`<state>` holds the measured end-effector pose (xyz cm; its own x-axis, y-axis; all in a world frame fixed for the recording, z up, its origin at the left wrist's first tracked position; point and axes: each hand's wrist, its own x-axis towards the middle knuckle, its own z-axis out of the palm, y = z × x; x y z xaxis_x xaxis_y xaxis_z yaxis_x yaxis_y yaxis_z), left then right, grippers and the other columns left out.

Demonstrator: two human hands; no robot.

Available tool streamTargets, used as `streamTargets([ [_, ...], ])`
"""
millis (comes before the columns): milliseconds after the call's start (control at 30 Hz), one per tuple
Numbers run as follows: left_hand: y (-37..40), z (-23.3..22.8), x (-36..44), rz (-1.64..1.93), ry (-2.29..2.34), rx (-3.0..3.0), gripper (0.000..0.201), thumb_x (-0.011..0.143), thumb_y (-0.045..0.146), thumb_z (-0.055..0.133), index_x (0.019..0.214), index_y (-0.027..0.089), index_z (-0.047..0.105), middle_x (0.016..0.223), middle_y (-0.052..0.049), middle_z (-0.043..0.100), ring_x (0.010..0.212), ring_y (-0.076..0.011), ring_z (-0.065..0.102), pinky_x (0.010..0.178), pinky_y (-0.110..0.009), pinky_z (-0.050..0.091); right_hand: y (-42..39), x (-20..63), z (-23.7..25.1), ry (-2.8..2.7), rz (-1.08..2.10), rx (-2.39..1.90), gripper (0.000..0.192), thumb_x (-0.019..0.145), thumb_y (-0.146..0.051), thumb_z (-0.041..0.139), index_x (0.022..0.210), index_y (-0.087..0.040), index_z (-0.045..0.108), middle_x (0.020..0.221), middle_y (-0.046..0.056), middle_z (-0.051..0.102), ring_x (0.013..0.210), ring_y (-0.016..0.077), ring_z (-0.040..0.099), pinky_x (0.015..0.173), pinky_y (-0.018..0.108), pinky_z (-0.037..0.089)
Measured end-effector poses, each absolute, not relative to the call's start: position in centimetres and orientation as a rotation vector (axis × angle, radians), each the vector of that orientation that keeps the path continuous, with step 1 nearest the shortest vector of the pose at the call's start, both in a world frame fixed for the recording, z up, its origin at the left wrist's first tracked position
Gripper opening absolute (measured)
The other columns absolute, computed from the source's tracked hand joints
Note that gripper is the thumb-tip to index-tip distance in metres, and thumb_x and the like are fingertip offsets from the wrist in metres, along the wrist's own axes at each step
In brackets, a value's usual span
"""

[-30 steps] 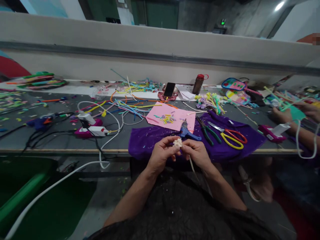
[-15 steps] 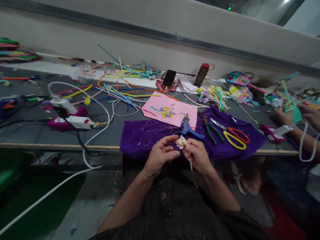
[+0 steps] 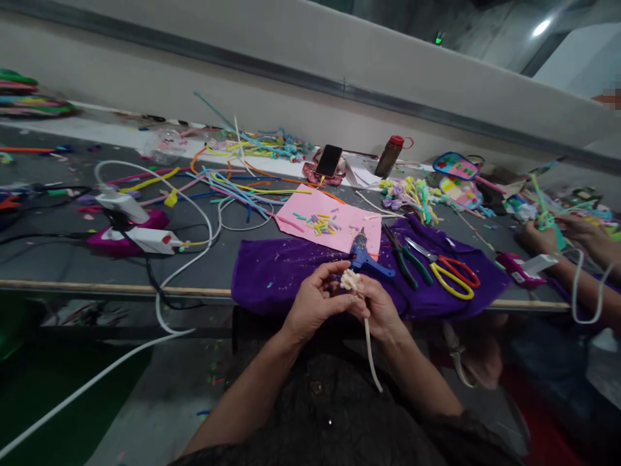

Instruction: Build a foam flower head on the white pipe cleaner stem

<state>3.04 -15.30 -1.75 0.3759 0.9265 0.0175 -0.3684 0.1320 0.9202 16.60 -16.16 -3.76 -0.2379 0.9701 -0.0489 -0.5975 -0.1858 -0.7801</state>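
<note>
A small cream-white fuzzy flower (image 3: 349, 279) on a long white pipe-cleaner stem (image 3: 370, 359) is held in front of me at the table's edge. My right hand (image 3: 381, 305) pinches it just below the head, and the stem hangs down beneath. From the other side, the curled fingers and thumb of my left hand (image 3: 317, 301) close about the flower; their exact contact is partly hidden. Just beyond lies a blue glue gun (image 3: 369, 257), its nozzle over pink paper (image 3: 286, 219) bearing several short coloured pieces (image 3: 324, 224). A purple cloth (image 3: 266, 272) spreads under the tools.
Dark-green-handled pliers (image 3: 410, 262) and red-and-yellow scissors (image 3: 451, 272) lie to the right. White cables and a magenta power strip (image 3: 116, 238) are at left. Behind are loose pipe cleaners (image 3: 233, 184), a phone (image 3: 330, 160) and a bottle (image 3: 389, 158). At far right, another person's hands (image 3: 538, 236) work.
My left fingers have drawn in closer round the flower. The flower has lowered slightly, and more of its white stem shows below my right hand.
</note>
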Motion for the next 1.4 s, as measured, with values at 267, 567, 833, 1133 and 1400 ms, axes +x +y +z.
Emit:
streamTargets([
  [267,-14.6,-2.3,3.4,1.151,0.751,1.164,0.030,0.059,0.018,0.073,0.088,0.018,0.066,0.092,-0.004,0.061,0.088,-0.0177,0.055,0.079,-0.027,0.042,-15.7,16.0,-3.5,-0.772,1.752,-0.615,0.019,0.071,-0.026,0.062,0.082,-0.012,0.056,0.039,-0.010,0.038,0.028,0.0009,0.024,0.030,0.013,0.021],
  [567,-14.2,-2.2,2.6,1.107,0.629,0.769,0.024,0.061,0.019,0.072,0.085,0.015,0.067,0.077,-0.002,0.065,0.070,-0.0127,0.058,0.072,-0.025,0.044,-15.9,14.7,-2.8,-0.961,1.548,-0.851,0.035,0.081,-0.044,0.052,0.064,-0.014,0.054,0.043,-0.004,0.046,0.033,0.0034,0.033,0.034,0.017,0.022],
  [833,-13.7,-1.8,2.3,1.070,0.537,0.636,0.024,0.066,0.025,0.070,0.087,0.014,0.066,0.083,-0.003,0.064,0.071,-0.0115,0.058,0.065,-0.022,0.046,-15.7,15.0,-2.3,-1.019,1.476,-0.915,0.021,0.075,-0.033,0.062,0.070,-0.014,0.058,0.049,-0.005,0.053,0.034,0.0023,0.041,0.034,0.013,0.026],
  [1133,-13.7,-2.0,3.1,1.136,0.656,0.632,0.021,0.062,0.019,0.073,0.081,0.011,0.068,0.066,-0.001,0.062,0.059,-0.0081,0.055,0.059,-0.018,0.045,-15.4,14.9,-2.1,-1.031,1.543,-0.885,0.024,0.077,-0.035,0.059,0.068,-0.013,0.056,0.047,-0.005,0.054,0.031,0.0026,0.040,0.031,0.014,0.023],
  [1400,-13.6,-1.9,3.3,1.164,0.760,0.692,0.023,0.058,0.025,0.075,0.075,0.013,0.066,0.060,0.001,0.061,0.052,-0.0081,0.054,0.053,-0.019,0.043,-15.3,14.6,-2.1,-1.045,1.587,-0.819,0.025,0.075,-0.038,0.060,0.070,-0.014,0.055,0.048,-0.006,0.052,0.033,0.0030,0.040,0.032,0.013,0.028],
])
